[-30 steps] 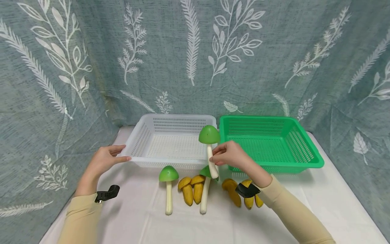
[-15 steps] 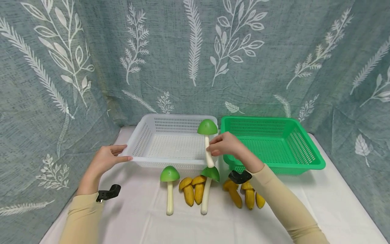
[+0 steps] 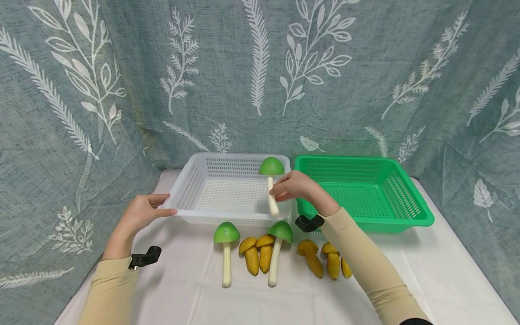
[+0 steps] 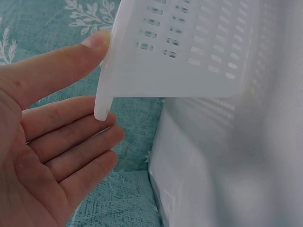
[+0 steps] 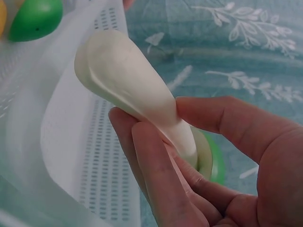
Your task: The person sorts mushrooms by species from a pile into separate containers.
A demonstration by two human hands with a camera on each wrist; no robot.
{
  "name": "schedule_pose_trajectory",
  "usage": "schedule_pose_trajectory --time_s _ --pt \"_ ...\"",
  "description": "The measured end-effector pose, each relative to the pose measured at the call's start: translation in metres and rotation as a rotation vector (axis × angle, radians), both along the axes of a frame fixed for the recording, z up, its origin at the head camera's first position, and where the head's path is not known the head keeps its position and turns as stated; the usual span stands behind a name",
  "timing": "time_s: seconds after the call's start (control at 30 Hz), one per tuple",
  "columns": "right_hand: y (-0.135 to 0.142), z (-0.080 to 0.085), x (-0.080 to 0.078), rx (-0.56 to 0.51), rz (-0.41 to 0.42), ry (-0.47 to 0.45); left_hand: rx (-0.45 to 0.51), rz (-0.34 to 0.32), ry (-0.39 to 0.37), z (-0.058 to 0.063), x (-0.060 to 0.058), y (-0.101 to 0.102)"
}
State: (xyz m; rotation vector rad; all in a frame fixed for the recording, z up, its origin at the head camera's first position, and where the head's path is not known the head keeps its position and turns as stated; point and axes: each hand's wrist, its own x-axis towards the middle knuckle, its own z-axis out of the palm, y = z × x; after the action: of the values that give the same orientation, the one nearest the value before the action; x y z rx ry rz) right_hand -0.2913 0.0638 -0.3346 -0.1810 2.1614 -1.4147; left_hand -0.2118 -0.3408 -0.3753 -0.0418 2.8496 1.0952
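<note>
"While the right hand (image 3: 297, 186) is pinching a green-topped mushroom (image 3: 271, 182), what is the left hand (image 3: 142, 212) doing?"

"It is touching the white basket (image 3: 227, 193) at its left corner, thumb and straight fingers standing apart."

"And where is that mushroom hanging?"

"Its white stem is sitting between the right hand's thumb and fingers, over the white basket's right part."

"What is lying on the near side of that hand?"

"Two more green-topped mushrooms (image 3: 226, 257) and some yellow ones (image 3: 313, 261) are lying on the table (image 3: 203, 304), and the green basket (image 3: 357, 198) is sitting to that hand's right."
</note>
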Motion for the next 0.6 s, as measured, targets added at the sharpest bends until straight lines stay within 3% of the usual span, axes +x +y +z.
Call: schedule_pose_trajectory --time_s 0.3,0.6 --pt "-0.008 -0.002 -0.016 -0.017 0.055 -0.055 -0.003 0.004 -0.005 0.001 0.000 0.000" --pt "-0.018 -0.001 -0.031 -0.009 0.019 -0.119 -0.008 0.000 -0.003 0.002 0.001 0.000"
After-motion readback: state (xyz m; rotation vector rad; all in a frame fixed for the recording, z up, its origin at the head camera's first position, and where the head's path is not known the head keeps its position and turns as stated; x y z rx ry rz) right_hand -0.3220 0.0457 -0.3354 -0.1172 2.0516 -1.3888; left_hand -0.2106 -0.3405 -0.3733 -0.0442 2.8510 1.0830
